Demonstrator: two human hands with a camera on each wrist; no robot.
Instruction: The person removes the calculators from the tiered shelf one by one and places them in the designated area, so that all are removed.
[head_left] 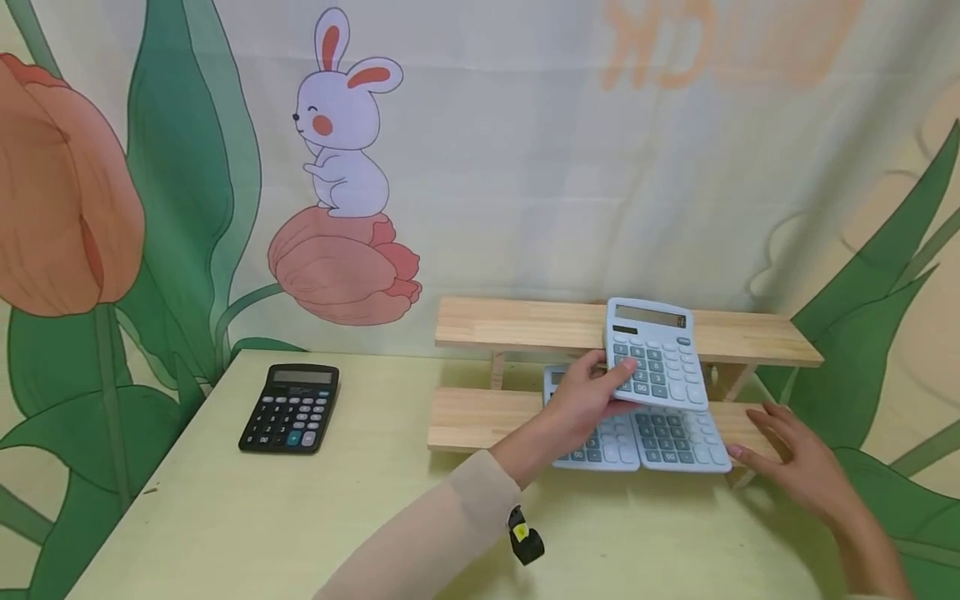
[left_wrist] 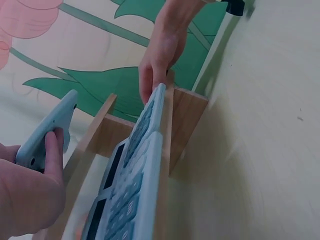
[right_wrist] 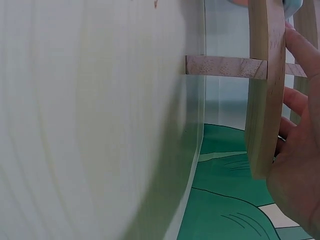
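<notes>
My left hand (head_left: 579, 404) grips a light blue calculator (head_left: 660, 358) by its lower left side, thumb over the keys. It is lifted in front of the upper board (head_left: 517, 323) of a wooden shelf, its display facing me. Two more light blue calculators lean side by side on the lower board (head_left: 472, 417): the left one (head_left: 611, 450) is partly covered by my hand, the right one (head_left: 678, 437) by the held calculator. My right hand (head_left: 802, 462) rests at the right end of the lower board, thumb at the right calculator's edge. Its fingers (right_wrist: 296, 102) lie loosely over the wood.
A black calculator (head_left: 288, 408) lies on the pale table (head_left: 225, 517) at the left. Behind the shelf hangs a cloth (head_left: 517, 183) printed with a rabbit and tulips. A small black strap-like piece (head_left: 525, 537) shows beside my left sleeve (head_left: 435, 533).
</notes>
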